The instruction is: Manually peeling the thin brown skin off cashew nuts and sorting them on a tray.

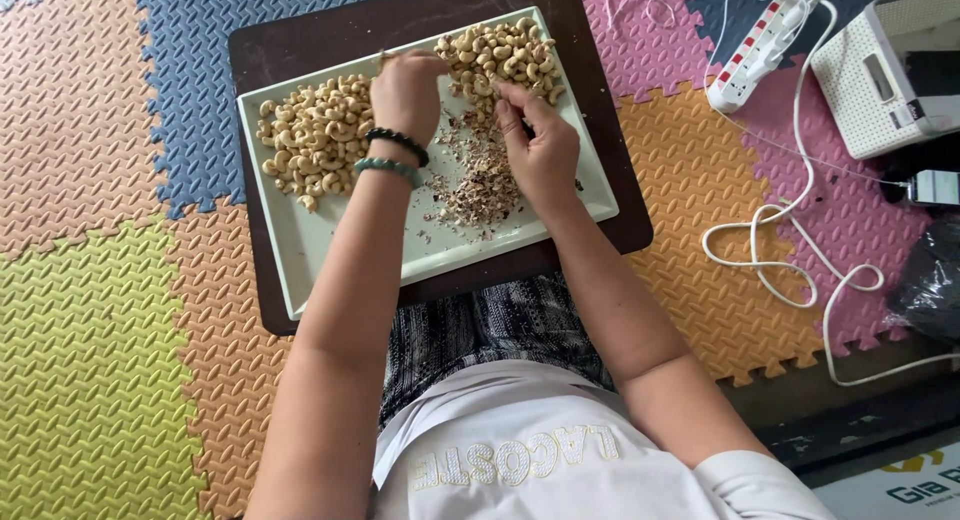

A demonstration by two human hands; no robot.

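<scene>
Colourful foam mats surround a pale tray (300,250) on a dark board. Both hands pinch closed at the far cashew pile (505,55); the left hand (405,95) reaches its near-left edge, the right hand (540,145) sits just below it, over husk scraps (480,185).

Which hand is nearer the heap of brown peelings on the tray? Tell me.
Right. The right hand lies along the edge of the heap of brown peelings, its heel beside it. The left hand is farther up the tray, between the two cashew piles.
</scene>
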